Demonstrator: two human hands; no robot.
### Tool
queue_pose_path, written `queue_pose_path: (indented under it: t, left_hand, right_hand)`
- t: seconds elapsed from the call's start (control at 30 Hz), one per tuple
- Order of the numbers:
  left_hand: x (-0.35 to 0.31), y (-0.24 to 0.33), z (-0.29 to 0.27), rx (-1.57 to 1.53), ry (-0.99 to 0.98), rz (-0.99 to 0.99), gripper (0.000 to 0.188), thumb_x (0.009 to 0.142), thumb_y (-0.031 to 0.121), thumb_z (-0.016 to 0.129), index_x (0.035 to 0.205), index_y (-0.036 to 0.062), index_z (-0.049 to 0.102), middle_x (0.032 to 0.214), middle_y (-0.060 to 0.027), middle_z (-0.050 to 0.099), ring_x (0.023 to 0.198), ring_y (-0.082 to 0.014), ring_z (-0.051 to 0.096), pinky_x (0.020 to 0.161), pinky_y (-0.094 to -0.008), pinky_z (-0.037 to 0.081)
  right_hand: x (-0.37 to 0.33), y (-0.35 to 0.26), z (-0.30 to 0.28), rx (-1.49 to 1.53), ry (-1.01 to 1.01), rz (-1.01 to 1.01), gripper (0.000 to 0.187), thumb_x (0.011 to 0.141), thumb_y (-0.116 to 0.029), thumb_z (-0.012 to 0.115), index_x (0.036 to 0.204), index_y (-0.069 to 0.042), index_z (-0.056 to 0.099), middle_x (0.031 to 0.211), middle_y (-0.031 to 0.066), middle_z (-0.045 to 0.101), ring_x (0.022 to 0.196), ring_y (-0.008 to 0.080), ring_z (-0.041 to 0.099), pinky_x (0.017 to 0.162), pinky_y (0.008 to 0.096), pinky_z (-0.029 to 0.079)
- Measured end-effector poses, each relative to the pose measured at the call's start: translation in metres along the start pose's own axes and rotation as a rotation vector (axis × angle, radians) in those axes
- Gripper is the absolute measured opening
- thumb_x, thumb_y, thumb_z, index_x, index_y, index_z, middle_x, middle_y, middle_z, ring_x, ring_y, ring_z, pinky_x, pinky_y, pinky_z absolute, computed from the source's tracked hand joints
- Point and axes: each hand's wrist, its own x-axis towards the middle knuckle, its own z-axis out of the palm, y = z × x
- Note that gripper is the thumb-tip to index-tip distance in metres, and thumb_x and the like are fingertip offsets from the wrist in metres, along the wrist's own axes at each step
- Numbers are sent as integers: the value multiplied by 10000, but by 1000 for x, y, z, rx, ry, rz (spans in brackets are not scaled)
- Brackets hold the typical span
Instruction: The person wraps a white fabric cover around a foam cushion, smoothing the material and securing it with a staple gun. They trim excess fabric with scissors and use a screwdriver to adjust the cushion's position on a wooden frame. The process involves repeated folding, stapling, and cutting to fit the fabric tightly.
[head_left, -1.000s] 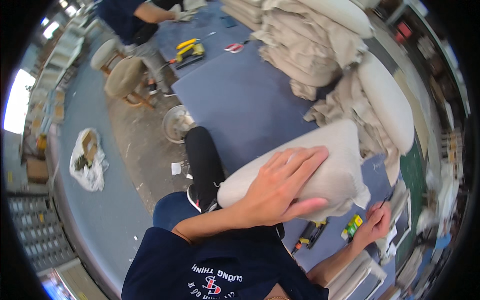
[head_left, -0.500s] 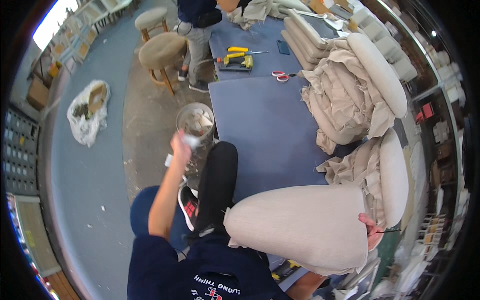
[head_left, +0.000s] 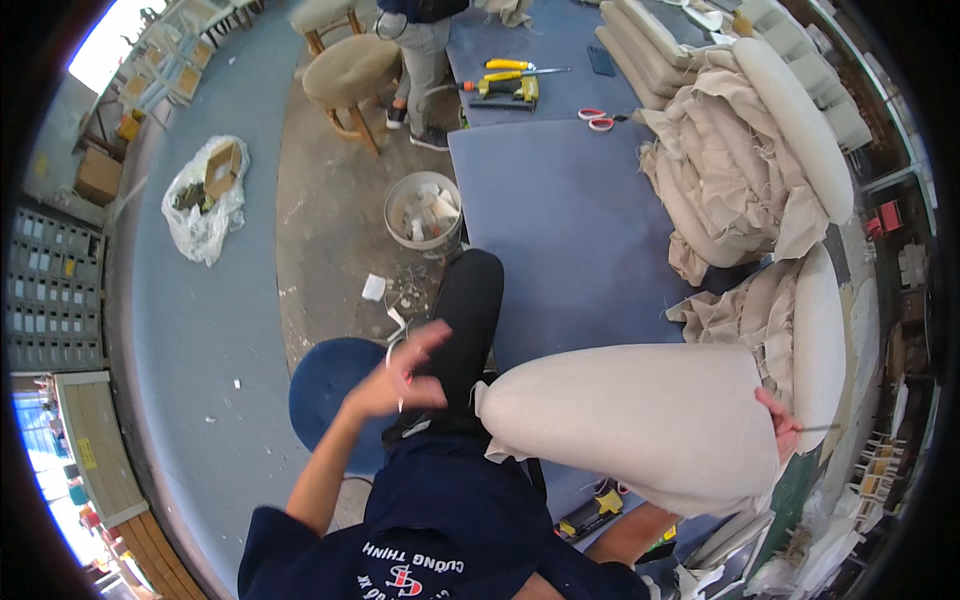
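Observation:
A beige fabric-covered cushion (head_left: 620,420), rounded at its left end, lies across in front of me over the table's near edge. My right hand (head_left: 781,420) grips its far right end. A thin dark rod (head_left: 822,428) sticks out from the fingers of that hand; its other end is hidden. My left hand (head_left: 405,378) hovers over my thigh, to the left of the cushion. Its fingers are spread and nothing is in them. Loose cloth edges show at the cushion's left tip.
Beige cushions with frayed cloth (head_left: 735,150) are stacked on the blue-grey table (head_left: 570,230). Scissors (head_left: 597,119), a staple gun (head_left: 507,90) and a phone (head_left: 601,61) lie farther back. A scrap bucket (head_left: 424,213) stands left of the table, and another person stands beyond.
My left hand has come back from beside the bucket toward my body and opened; the white scrap it held is gone from it. My right hand keeps its grip on the cushion.

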Motion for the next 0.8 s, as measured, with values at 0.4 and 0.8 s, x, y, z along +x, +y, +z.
queue_pose_path:
  t: [0.4, 0.8]
  left_hand:
    - [87, 112, 78, 428, 162, 460, 714, 653, 148, 885, 1313, 59, 628, 1178, -151, 726, 1060, -332, 721, 926, -385, 573]
    - [169, 270, 165, 960, -300, 694, 928, 645, 267, 901, 1454, 48, 503, 1344, -191, 587, 1193, -414, 611, 999, -457, 499]
  right_hand:
    - [25, 100, 61, 239, 183, 212, 352, 1067, -317, 439, 967, -19, 598, 911, 118, 719, 782, 151, 630, 793, 342, 511]
    - [-195, 288, -76, -472, -39, 578, 214, 963, -144, 618, 1134, -18, 644, 1057, 181, 728, 1015, 339, 706, 857, 461, 551]
